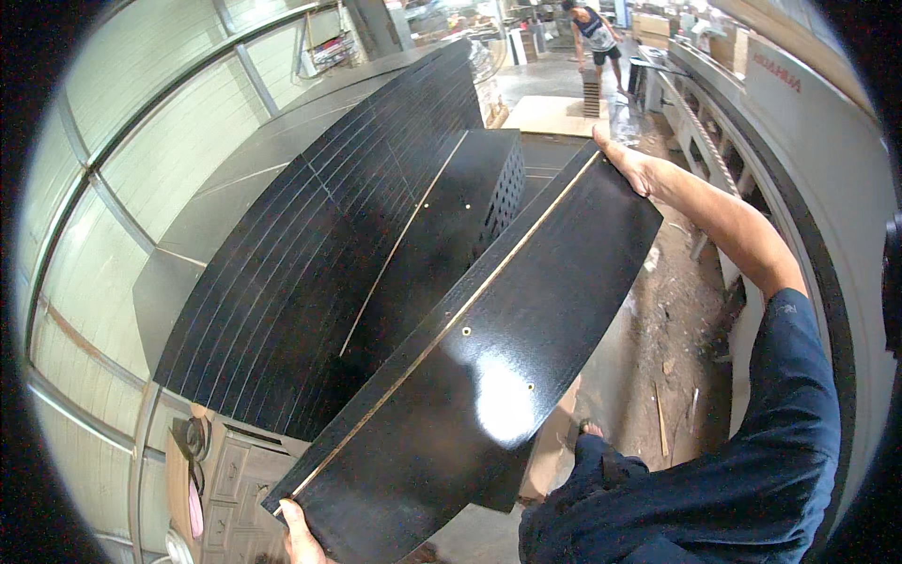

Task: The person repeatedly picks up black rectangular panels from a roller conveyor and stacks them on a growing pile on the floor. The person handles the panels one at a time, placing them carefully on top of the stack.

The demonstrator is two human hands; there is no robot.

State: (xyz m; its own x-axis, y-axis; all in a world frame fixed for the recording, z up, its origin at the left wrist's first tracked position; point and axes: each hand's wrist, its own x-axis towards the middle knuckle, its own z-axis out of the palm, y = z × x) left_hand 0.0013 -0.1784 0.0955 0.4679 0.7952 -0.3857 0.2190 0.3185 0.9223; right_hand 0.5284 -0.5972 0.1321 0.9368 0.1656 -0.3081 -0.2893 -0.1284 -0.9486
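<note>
Pale wall panels [216, 122] curve around a workshop whose edges vanish into black fisheye corners; far back, another person [596, 36] leans near a small stack [591, 94], too distant to make out finely. Between the person's hands a long black board [564, 273] slants across the middle, hiding part of the black panels [272, 263] beyond it, glare washing out one patch, its near end clipped by the lower edge. Left hand [303, 536], also cut off there, grips the near corner, thumb on top; right hand [625, 169], arm stretched forward, grips the far end. Most fingers are hidden.
</note>
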